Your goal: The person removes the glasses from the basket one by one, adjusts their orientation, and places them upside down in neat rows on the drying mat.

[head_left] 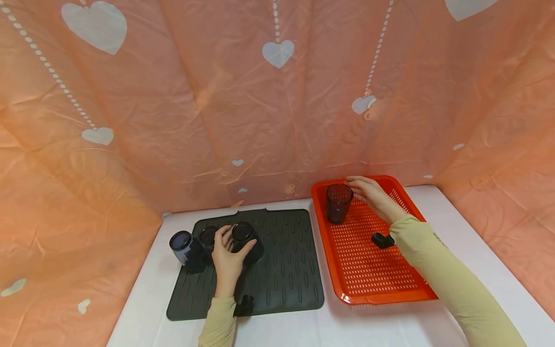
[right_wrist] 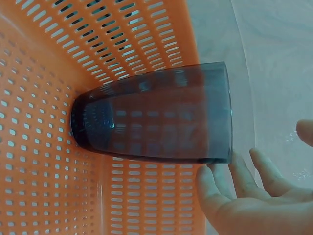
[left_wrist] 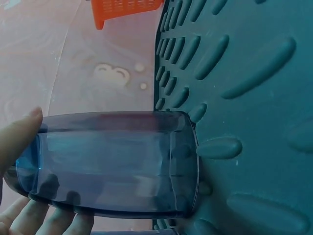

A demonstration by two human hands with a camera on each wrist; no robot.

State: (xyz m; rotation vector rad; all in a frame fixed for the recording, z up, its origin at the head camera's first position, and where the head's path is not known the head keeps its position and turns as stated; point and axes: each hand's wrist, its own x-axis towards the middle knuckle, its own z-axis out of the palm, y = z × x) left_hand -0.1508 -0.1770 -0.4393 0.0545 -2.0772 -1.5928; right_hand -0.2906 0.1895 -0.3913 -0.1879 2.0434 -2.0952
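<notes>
My left hand (head_left: pixel 227 264) holds a dark blue drinking glass (left_wrist: pixel 112 166) that stands upside down on the dark ribbed drying mat (head_left: pixel 288 270). Thumb and fingers curl about its narrow base, and its wide rim is down at the mat. Left of that hand are two more dark glasses, one partly hidden behind the fingers (head_left: pixel 208 236) and one at the mat's left edge (head_left: pixel 188 253). In the red-orange basket (head_left: pixel 390 299), another glass (right_wrist: pixel 156 117) stands upright in the far left corner. Beside its rim is my right hand (head_left: pixel 375 197), fingers relaxed and thumb apart.
The mat and the basket lie side by side on a white-covered table (head_left: pixel 433 212), with a narrow strip between them. An orange sheet with hearts (head_left: pixel 260 120) hangs close behind and at both sides. The basket has raised, slotted walls.
</notes>
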